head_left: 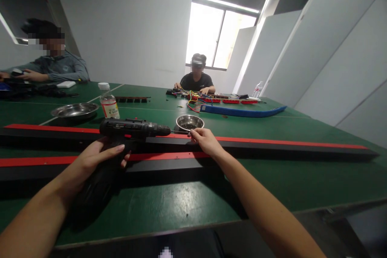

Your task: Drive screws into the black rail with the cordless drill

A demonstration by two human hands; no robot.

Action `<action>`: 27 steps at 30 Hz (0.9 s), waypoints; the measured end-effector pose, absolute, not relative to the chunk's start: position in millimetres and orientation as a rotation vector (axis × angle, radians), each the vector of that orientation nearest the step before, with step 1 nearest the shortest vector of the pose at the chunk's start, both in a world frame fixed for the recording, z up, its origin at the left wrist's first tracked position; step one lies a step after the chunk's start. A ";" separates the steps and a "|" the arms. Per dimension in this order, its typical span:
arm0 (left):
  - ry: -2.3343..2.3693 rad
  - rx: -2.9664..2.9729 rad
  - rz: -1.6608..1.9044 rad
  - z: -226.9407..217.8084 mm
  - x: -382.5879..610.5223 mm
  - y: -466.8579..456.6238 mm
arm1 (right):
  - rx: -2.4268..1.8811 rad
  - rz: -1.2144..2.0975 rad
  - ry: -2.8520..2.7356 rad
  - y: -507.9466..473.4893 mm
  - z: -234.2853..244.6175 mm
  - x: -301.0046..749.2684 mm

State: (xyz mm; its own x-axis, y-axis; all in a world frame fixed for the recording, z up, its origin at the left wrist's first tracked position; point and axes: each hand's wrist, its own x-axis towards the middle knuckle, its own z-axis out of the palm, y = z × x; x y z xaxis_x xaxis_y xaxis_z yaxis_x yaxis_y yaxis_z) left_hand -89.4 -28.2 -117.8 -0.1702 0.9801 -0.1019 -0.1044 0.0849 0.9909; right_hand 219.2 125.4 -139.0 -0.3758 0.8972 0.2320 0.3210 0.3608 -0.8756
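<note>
My left hand [95, 155] is closed round the grip of a black cordless drill [130, 128], which lies level and points right. A thin bit [178, 132] sticks out of its chuck. At the far end of that bit, my right hand [205, 140] pinches with thumb and forefinger; whatever is between the fingertips is too small to make out. Just behind the fingertips stands a small metal bowl [177, 122] with small dark pieces in it. Two long black bars with red top strips, a far one [272, 147] and a near one [169, 164], lie under my hands.
A labelled bottle [109, 105] and a wide metal dish [75, 116] stand at the left on the green table [169, 205]. Beyond lie a blue curved strip [242, 111] and coloured wires [193, 97]. One person [198, 78] sits opposite, another [65, 64] at the left.
</note>
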 end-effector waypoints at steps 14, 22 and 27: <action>1.346 1.065 1.303 -120.6 -87.3 -28.3 | -1.020 0.978 -1.891 123.1 -147.8 215.9; 1.371 1.056 1.310 -124.9 -89.4 -24.4 | -1.020 0.963 -1.876 120.7 -148.7 214.4; 1.405 1.054 1.342 -129.5 -88.9 -22.1 | -1.035 0.936 -1.884 119.3 -148.5 214.1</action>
